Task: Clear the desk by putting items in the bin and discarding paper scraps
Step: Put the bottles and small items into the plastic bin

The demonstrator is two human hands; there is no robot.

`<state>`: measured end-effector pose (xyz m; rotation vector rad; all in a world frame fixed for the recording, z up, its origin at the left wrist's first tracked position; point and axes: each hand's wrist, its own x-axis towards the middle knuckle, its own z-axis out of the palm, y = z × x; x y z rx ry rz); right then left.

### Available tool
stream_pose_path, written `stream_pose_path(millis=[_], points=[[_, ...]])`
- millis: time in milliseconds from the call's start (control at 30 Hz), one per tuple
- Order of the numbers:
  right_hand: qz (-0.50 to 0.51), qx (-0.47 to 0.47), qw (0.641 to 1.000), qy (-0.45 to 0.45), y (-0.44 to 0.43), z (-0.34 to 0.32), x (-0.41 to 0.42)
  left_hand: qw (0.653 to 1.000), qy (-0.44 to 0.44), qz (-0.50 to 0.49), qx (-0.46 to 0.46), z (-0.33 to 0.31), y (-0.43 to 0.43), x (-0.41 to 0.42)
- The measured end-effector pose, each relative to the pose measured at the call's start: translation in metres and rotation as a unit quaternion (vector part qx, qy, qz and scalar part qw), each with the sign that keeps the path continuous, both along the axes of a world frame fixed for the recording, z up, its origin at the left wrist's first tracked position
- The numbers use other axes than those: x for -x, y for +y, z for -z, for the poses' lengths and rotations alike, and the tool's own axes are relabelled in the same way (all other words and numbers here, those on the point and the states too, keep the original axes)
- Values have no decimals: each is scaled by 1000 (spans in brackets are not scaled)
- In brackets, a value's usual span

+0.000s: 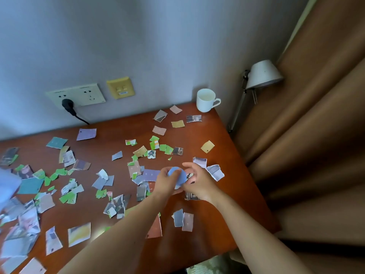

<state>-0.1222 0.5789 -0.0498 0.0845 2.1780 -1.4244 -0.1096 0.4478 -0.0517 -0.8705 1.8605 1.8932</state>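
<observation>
"Both hands busy?"
"Yes: left hand (167,182) and right hand (198,184) meet above the worktop's (217,234) right half, fingers curled round a blue disc (179,175)."
"Scraps?"
"Paper scraps (30,185) litter left and middle; bare wood along the near right edge."

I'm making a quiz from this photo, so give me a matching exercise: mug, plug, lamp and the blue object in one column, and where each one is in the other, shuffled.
1. mug
2. plug
3. lamp
4. blue object

A. in the socket
B. in the left hand
C. on the far right corner of the desk
D. off the desk, by the curtain

Pairs: 1-C, 2-A, 3-D, 4-B
</observation>
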Motion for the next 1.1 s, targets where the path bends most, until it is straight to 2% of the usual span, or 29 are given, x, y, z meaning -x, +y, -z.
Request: stream_pose_path(millis=[100,233,400,800,900,1000,1100], points=[[-34,-137,987,80,-9,2,11,1000,4,-18,11,2,-12,1],[-134,-286,941,124,-14,5,26,999,7,-30,11,7,-18,0],[-229,-378,891,103,-19,14,35,999,-13,-40,-8,13,-23,-3],[-307,-481,808,146,-28,21,37,997,-44,-54,-28,12,-35,-6],[-288,-474,818,156,-30,19,37,997,-43,-54,-23,11,-35,-5],[-188,-419,876,148,-33,13,37,998,-33,-60,-14,8,-35,-4],[-119,-369,908,160,-41,6,39,997,-25,-71,-18,4,-36,-2]])
